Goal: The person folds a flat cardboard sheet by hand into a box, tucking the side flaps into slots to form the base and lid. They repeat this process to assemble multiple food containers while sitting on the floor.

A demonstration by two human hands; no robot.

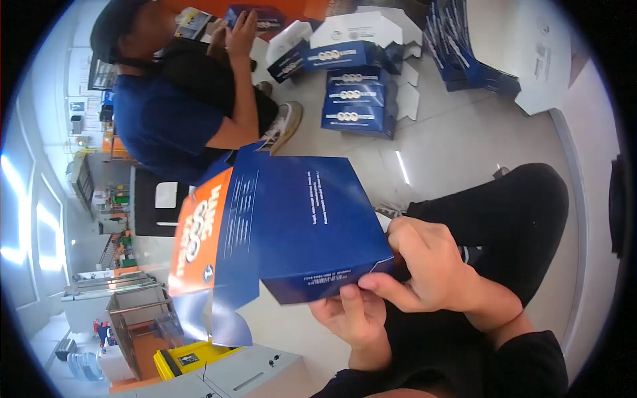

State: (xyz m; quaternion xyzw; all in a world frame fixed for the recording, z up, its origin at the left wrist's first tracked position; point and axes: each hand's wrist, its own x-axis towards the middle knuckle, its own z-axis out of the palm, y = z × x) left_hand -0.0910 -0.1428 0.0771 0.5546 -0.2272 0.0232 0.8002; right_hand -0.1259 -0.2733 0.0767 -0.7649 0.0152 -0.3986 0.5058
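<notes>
A dark blue printed cardboard box (305,212) is held up in the middle of the view. Its orange lid panel (202,232) stands out on the left side, with loose flaps (229,318) hanging below it. My right hand (424,265) grips the box's lower right corner, its thumb along the edge and its fingers bent at the side. Just to the left and lower, my left hand (355,325) holds the bottom edge, with a finger or thumb pressed against the narrow side panel. Parts of both hands' fingers are hidden by the box.
At the upper left a seated person (172,106) in a blue shirt handles another blue box (265,16). Stacked blue boxes (355,96) stand on the floor. More flattened cartons (464,46) lie at the upper right. A yellow case (189,358) is at the lower left.
</notes>
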